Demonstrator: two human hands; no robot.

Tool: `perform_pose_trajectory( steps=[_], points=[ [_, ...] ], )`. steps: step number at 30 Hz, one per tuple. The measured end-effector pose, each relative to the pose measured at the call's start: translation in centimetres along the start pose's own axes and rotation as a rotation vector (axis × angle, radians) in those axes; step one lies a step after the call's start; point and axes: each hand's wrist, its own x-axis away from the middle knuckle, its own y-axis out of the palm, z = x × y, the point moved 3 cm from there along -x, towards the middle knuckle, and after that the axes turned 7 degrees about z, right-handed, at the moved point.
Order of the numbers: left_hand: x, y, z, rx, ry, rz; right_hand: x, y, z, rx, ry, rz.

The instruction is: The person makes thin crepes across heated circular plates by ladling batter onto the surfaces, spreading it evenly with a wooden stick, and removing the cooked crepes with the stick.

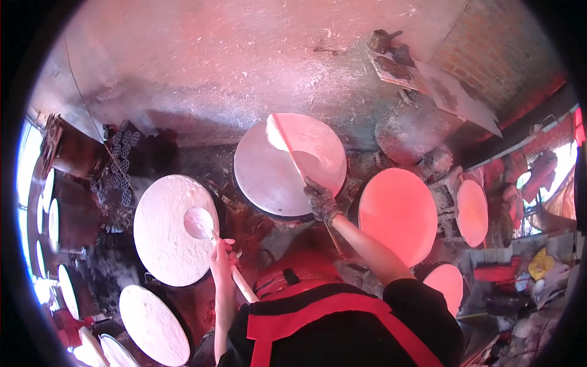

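Note:
My bare left hand (222, 254) is closed around the pale handle of a ladle (199, 222). Its round bowl is over a large round griddle (165, 244) with a rough whitish surface. My right hand (321, 200), in a dark patterned glove, grips a long thin stick (292, 160). The stick slants across the central round griddle (263, 174), its far end near the back rim. White batter (315, 150) covers part of that griddle's right and upper side, with a smooth greyish area to the left.
A pink-lit round disc (398, 214) stands right of centre, and smaller ones lie farther right. Another whitish disc (154, 324) is at lower left. Perforated coal briquettes (124, 153) are stacked by the wall. A dark pot (383, 40) sits on a ledge at upper right.

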Motion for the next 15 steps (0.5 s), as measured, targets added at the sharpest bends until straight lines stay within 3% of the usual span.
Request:
perform_pose_trajectory(
  steps=[1, 6, 9, 11, 13, 15],
  points=[
    [0.3, 0.1, -0.3, -0.001, 0.007, 0.005, -0.3, 0.6, 0.8, -0.030, -0.050, -0.070],
    [2.5, 0.5, -1.2, 0.022, 0.043, 0.074, 0.5, -4.8, 0.9, -0.356, 0.326, -0.461],
    [3.5, 0.3, -1.6, 0.054, 0.050, 0.117, -7.2, -9.0, 9.2, -0.874, 0.341, -0.544],
    [4.4, 0.2, -1.9, 0.041, 0.053, 0.183, -8.5, -8.9, 7.1, -0.636, 0.253, -0.394],
    [5.5, 0.8, -1.7, -0.065, 0.089, 0.281, -5.6, -7.8, -2.4, 0.064, 0.126, -0.132],
    [5.9, 1.2, -2.0, -0.075, 0.090, 0.322, -6.5, -6.8, -0.6, -0.134, 0.223, -0.428]
  ],
)
